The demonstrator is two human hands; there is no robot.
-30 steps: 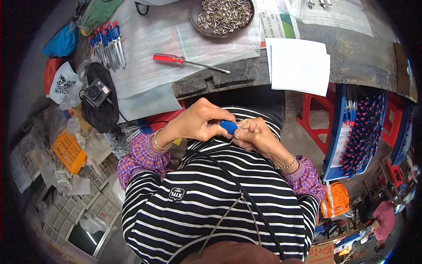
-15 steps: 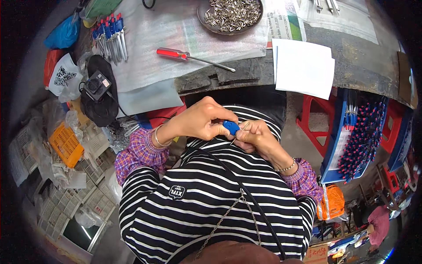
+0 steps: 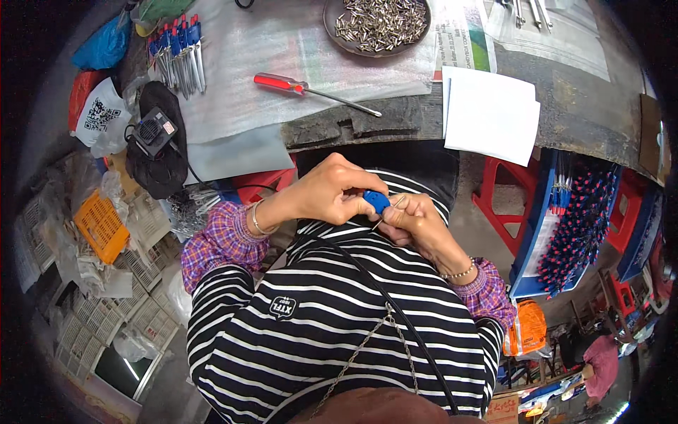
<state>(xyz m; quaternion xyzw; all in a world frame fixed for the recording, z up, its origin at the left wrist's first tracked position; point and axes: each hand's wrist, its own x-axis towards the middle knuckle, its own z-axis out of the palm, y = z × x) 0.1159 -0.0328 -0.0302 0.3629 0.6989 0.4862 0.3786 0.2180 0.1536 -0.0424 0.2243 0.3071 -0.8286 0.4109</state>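
My left hand [image 3: 332,191] is closed around a small blue screwdriver handle [image 3: 376,201], held close to my chest over the striped shirt. My right hand [image 3: 417,222] pinches a thin metal shaft [image 3: 390,212] whose end meets the blue handle. Both hands touch each other just below the table's front edge. Most of the handle is hidden inside my fingers.
On the table [image 3: 579,120] lie a red-handled screwdriver [image 3: 311,90], a dish of small metal parts [image 3: 378,25], a row of blue and red screwdrivers [image 3: 176,56] and white paper sheets [image 3: 491,116]. A blue tray of finished screwdrivers [image 3: 575,226] stands right, red stools [image 3: 498,198] below, baskets [image 3: 102,226] left.
My hands stay together at my chest with the blue handle and shaft between them; the fingers shifted only slightly. The camera view tilted a little.
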